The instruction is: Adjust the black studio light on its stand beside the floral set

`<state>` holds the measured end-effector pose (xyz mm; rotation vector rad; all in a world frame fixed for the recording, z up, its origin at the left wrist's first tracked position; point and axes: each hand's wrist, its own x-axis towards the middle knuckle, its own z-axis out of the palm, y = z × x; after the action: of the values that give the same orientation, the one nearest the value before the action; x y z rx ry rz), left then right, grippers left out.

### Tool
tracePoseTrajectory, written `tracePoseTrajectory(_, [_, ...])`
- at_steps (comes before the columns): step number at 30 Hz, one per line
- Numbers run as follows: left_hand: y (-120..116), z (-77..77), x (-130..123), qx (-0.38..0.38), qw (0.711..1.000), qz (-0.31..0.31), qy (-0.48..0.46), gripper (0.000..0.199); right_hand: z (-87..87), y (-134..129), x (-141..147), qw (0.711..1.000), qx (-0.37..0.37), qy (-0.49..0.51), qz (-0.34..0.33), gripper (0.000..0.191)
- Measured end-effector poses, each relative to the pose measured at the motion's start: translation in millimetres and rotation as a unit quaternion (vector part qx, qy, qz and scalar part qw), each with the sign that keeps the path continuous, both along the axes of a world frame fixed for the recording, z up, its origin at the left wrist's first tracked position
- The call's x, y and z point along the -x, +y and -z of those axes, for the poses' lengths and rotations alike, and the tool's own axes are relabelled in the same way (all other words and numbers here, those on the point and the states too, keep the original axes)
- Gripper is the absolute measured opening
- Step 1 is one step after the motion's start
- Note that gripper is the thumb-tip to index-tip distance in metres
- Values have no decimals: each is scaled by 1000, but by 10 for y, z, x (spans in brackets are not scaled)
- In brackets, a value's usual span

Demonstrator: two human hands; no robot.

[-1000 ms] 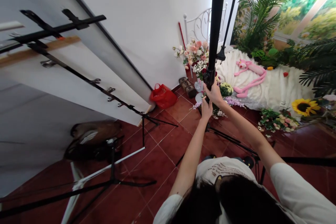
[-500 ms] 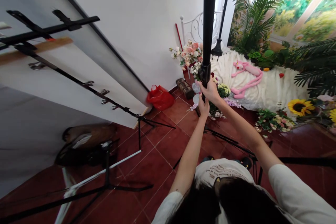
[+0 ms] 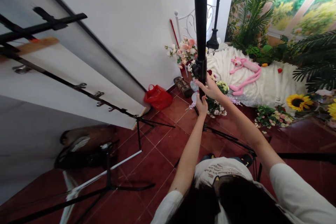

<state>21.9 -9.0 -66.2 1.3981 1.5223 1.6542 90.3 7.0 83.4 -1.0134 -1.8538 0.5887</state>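
A black light stand [image 3: 201,17] rises in front of me, its pole running up out of the top of the view. My left hand [image 3: 201,105] is wrapped round the lower, thinner part of the pole. Just above it, my right hand [image 3: 211,89] grips the pole below the black clamp collar and its knob [image 3: 200,68]. Beside the pole hangs a black power plug [image 3: 213,40] on its cord. The stand's folding legs [image 3: 223,134] spread over the floor near my feet.
At left stand a black crossbar with metal clips [image 3: 98,94], a white board [image 3: 86,80] and tripod legs [image 3: 110,187]. A red bag [image 3: 158,97] sits by the wall. To the right are a white fur cover [image 3: 273,84], a pink plush toy [image 3: 248,71], flowers and a sunflower [image 3: 299,102].
Both hands stay on the pole. The pole, plug and surroundings have shifted slightly left in view, most strongly near the top; the grip looks the same.
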Motion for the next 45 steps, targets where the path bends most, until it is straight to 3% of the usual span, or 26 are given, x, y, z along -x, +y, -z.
tracePoseTrajectory(3, [-11, -16, 8, -2, 1000, 9, 0, 61, 196, -61, -238, 1000, -1, -17, -17, 61])
tracePoseTrajectory(7, [-14, -19, 15, -5, 1000, 9, 1, 55, 721, -285, -527, 998, 6, -36, 52, 62])
tracePoseTrajectory(10, [-12, -11, 12, -7, 1000, 0, 4, 54, 1086, -445, -604, 998, 2, -49, 39, 57])
tracePoseTrajectory(13, [-11, -6, 7, -8, 1000, -1, 2, 56, 1257, -461, -565, 998, -7, -66, 16, 55])
tracePoseTrajectory(21, [-10, -19, 6, -12, 1000, 5, 5, 58, 1223, -30, -452, 998, 18, -58, 18, 51])
tracePoseTrajectory(26, [-15, -23, 8, -21, 1000, 8, 4, 59, 1291, 87, -331, 987, 107, 101, 61, 45])
tracePoseTrajectory(30, [-21, -30, 18, -12, 1000, 2, 9, 59, 1394, 117, -167, 951, 162, 246, 97, 42])
tracePoseTrajectory(33, [-27, -39, 26, -5, 1000, 6, 12, 59, 1425, 167, -92, 926, 210, 285, 130, 45])
tracePoseTrajectory(37, [-31, -47, 28, -6, 1000, 14, 6, 61, 1346, 245, -110, 927, 262, 207, 172, 37])
tracePoseTrajectory(41, [-28, -35, 24, -10, 1000, 18, -2, 61, 1159, 341, -190, 929, 302, 79, 201, 20])
tracePoseTrajectory(45, [-28, -19, 29, -5, 1000, 20, -10, 60, 975, 511, -224, 925, 348, -7, 155, 15])
